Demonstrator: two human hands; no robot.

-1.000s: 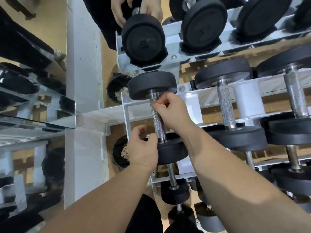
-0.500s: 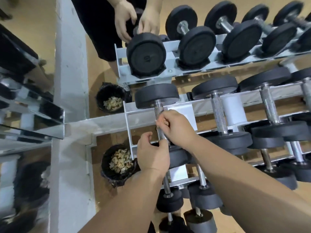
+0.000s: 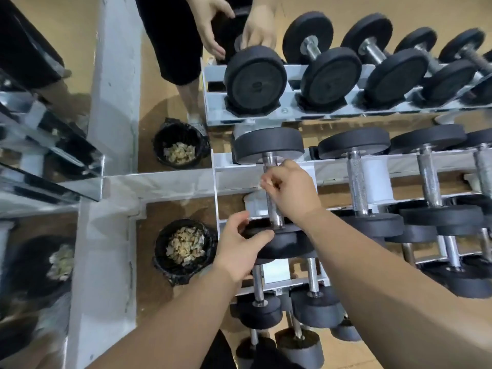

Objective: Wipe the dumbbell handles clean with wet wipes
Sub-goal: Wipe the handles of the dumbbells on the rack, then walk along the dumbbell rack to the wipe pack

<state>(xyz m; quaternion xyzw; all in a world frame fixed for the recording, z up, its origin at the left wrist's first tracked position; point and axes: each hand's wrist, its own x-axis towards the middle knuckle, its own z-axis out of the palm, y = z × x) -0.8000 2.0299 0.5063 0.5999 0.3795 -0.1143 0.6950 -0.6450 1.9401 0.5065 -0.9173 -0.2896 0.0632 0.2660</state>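
Now, left hand (image 3: 239, 243) gripping the near plate (image 3: 287, 245) of the dumbbell (image 3: 269, 146) at frame centre, handle (image 3: 275, 211) rising between both hands, right hand (image 3: 292, 187) just above, fingers curled, pinching a wet wipe (image 3: 262, 184) against the handle's upper end, white rack (image 3: 234, 182) beneath and beyond.

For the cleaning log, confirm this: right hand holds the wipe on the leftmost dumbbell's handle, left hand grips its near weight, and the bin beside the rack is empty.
Not empty: the head view shows the bin holding crumpled pale scraps. The rest stands: right hand holds the wipe on the handle, left hand grips the near weight.
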